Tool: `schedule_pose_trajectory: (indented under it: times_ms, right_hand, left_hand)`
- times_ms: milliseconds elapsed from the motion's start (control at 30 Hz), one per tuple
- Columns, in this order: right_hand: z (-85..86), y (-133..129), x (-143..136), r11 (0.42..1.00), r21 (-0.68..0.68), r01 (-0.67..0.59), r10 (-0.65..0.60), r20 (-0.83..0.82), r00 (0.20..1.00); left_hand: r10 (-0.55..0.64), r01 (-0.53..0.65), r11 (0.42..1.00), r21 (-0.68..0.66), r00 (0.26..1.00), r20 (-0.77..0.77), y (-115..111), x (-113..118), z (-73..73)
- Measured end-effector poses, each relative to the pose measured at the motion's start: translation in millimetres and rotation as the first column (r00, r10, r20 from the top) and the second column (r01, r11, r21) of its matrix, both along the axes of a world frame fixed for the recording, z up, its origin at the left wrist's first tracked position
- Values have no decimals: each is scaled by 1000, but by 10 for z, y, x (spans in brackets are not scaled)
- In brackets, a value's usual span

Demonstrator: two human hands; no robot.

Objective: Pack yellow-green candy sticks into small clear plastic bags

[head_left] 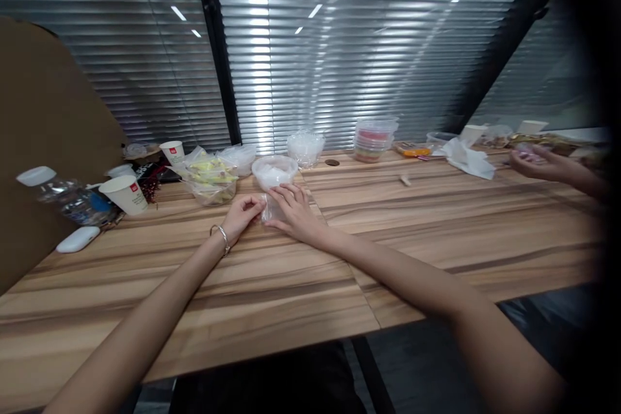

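Observation:
A small clear plastic bag [272, 208] lies on the wooden table in front of me, partly covered by my fingers. My left hand [242, 215], with a silver bracelet at the wrist, pinches the bag's left edge between thumb and fingertips. Flat across the bag's right part rests my right hand [295, 215], fingers stretched out and palm down. Just behind both hands stands a round clear plastic bowl [275, 171] with whitish, see-through contents that I cannot make out.
Left of the bowl sits a container of yellow packets [211, 176]. Paper cups [125, 195], a bottle [77, 200] and a white case [78, 239] stand farther left. Stacked tubs [372, 141] and a tissue [468, 158] are at the back right. Another person's hand [541, 163] is at far right.

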State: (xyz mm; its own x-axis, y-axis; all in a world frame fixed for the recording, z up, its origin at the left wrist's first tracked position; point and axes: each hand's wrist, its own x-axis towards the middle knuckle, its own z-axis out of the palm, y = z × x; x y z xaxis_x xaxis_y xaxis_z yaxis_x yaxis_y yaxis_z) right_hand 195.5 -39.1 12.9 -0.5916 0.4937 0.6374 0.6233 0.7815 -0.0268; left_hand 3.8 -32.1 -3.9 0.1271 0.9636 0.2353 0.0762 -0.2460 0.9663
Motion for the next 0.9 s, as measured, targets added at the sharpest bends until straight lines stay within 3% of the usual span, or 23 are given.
schedule_pose_trajectory:
  times_ms: [333,700,800,900]
  right_hand:
    - [-32,48,15,999,19,-42,42,-49,998]
    - [-35,45,34,996,68,-64,72,-114,991]
    - [-51,60,36,995,77,-55,64,-121,991]
    - [-66,82,40,998,58,-2,10,-140,990]
  left_hand:
    - [-88,89,996,14,994,-64,-45,25,45]
    - [-82,81,997,-12,995,-59,-47,11,46]
    - [-48,51,997,56,997,-58,-80,28,85]
    - [20,19,978,208,982,-185,-107,63,110]
